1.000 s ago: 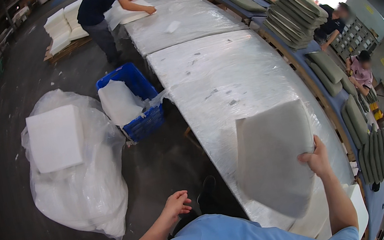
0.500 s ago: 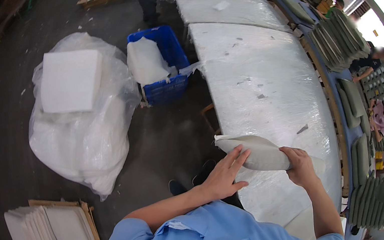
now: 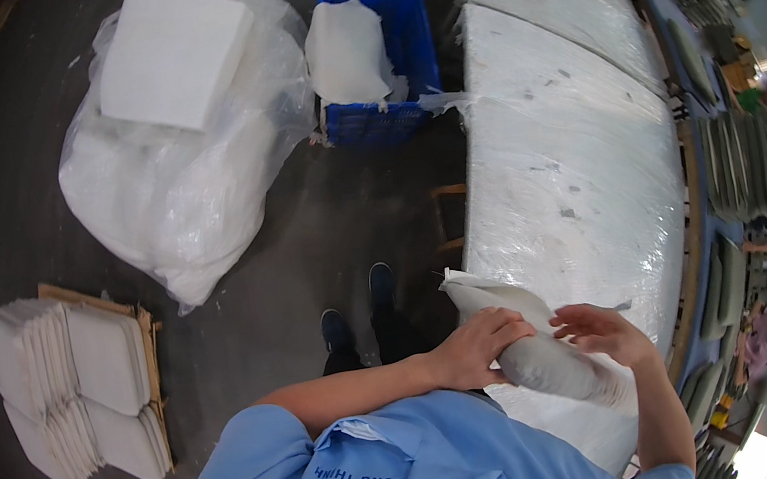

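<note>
A light grey cushion [image 3: 555, 368] is held in front of my body, over the near end of the plastic-wrapped table [image 3: 566, 178]. It slants from a pointed, loose-looking corner at its far left down to a bulging end at the near right. My left hand [image 3: 484, 344] is closed over its near left side, fingers bent across the top and thumb beneath. Beside the cushion's right edge is my right hand [image 3: 607, 332], its fingers loosely bent and apart, the tips close to the fabric. Whether those tips touch it I cannot tell.
Left of the table stand a blue crate [image 3: 406, 43] with white padding [image 3: 350, 52] and a large clear plastic bag [image 3: 184, 202] with a white foam block [image 3: 173, 56] on top. Stacked pale cushions [image 3: 109, 356] sit lower left. People and grey-green cushion stacks [image 3: 746, 163] line the right.
My right hand has come off the cushion's right edge and its fingers have loosened. The left hand has closed over the cushion, which is turned more steeply. My view has shifted.
</note>
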`<state>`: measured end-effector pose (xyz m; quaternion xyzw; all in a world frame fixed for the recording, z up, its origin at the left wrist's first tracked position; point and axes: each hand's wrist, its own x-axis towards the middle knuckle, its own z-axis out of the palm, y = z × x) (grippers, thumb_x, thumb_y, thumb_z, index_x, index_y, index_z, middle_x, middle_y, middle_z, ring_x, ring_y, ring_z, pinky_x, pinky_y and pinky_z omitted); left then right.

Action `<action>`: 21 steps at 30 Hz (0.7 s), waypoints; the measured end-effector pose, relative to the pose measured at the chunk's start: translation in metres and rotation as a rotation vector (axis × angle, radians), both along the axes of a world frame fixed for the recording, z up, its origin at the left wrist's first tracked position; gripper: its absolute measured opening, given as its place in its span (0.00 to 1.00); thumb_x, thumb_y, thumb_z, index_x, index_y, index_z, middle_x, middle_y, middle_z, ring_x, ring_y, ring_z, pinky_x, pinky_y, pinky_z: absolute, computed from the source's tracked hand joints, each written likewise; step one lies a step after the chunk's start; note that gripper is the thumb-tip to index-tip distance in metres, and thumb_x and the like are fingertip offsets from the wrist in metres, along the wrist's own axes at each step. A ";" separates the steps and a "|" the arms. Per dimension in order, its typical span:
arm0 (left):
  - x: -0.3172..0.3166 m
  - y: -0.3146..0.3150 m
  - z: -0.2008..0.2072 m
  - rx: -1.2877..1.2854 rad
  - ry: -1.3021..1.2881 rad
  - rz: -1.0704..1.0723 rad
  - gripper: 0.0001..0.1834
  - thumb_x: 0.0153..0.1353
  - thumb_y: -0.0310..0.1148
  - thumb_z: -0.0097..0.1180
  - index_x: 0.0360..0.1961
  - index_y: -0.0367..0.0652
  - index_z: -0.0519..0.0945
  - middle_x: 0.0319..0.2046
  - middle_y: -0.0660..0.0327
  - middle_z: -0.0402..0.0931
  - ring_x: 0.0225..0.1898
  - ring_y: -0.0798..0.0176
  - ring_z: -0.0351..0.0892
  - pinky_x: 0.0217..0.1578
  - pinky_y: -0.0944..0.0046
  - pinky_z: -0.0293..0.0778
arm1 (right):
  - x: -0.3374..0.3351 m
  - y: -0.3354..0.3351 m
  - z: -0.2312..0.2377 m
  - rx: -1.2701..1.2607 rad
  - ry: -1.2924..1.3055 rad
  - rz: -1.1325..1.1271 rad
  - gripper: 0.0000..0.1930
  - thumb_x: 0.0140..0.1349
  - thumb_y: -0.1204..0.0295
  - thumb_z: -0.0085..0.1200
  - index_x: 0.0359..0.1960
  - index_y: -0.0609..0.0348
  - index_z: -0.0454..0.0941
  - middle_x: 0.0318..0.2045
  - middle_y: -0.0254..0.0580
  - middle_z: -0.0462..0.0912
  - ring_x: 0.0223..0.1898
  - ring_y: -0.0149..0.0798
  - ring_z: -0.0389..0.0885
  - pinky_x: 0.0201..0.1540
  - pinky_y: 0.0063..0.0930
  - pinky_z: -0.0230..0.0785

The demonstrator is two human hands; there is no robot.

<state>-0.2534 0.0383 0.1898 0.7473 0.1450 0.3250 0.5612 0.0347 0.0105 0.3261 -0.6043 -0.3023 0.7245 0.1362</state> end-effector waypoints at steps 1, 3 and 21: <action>0.000 0.004 -0.005 -0.029 0.002 -0.008 0.41 0.47 0.34 0.77 0.63 0.46 0.72 0.60 0.52 0.71 0.64 0.44 0.70 0.67 0.47 0.65 | 0.001 0.018 -0.022 0.021 -0.092 0.184 0.37 0.57 0.71 0.71 0.71 0.50 0.73 0.63 0.41 0.81 0.60 0.42 0.81 0.65 0.39 0.72; -0.003 0.010 -0.015 -0.087 0.014 -0.016 0.42 0.47 0.32 0.76 0.65 0.46 0.71 0.62 0.52 0.70 0.67 0.44 0.69 0.69 0.47 0.64 | -0.009 0.051 -0.078 0.077 -0.254 0.562 0.36 0.59 0.70 0.69 0.72 0.50 0.72 0.63 0.42 0.81 0.60 0.43 0.82 0.65 0.39 0.72; -0.118 -0.089 -0.139 -1.794 -0.423 1.195 0.48 0.52 0.02 0.40 0.73 0.54 0.67 0.82 0.52 0.37 0.72 0.50 0.67 0.61 0.63 0.76 | -0.065 0.106 -0.318 0.537 -0.594 0.983 0.16 0.58 0.77 0.50 0.44 0.55 0.87 0.44 0.57 0.88 0.49 0.60 0.85 0.56 0.50 0.77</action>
